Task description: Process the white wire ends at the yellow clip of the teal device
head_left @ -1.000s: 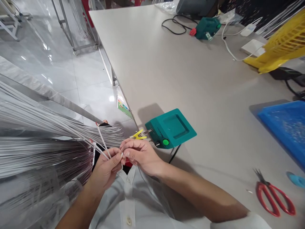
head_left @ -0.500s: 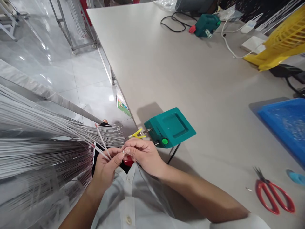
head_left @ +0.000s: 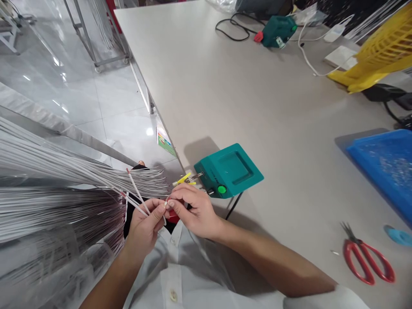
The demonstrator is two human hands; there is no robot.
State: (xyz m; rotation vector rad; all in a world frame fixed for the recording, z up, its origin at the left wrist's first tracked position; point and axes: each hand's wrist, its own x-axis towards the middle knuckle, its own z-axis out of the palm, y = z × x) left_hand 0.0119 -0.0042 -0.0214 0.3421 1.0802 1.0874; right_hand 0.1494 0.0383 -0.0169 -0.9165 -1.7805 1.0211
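Note:
Several thin white wires (head_left: 136,187), some with reddish ends, pass between the thumb and fingers of my left hand (head_left: 143,231). My right hand (head_left: 201,212) meets it fingertip to fingertip, pinching a small white wire end (head_left: 165,203); its exact shape is partly hidden by the fingers. Just beyond my right hand, a teal device (head_left: 234,169) with a green button lies on the table. A yellow-handled clip (head_left: 184,179) is attached at its front edge. To the left, a thick bundle of white wires (head_left: 80,165) stretches towards my hands.
On the table (head_left: 283,107) lie red-handled scissors (head_left: 367,259), a blue tray (head_left: 380,159) and a light-blue ring-shaped item (head_left: 399,235). A second teal device (head_left: 278,32), its black cable and a yellow plastic frame (head_left: 376,56) are farther back. Wheeled metal racks stand on the floor.
The view has shifted slightly. My fingertips have adjusted a little around the wire end, and a short white length now shows below my left fingers.

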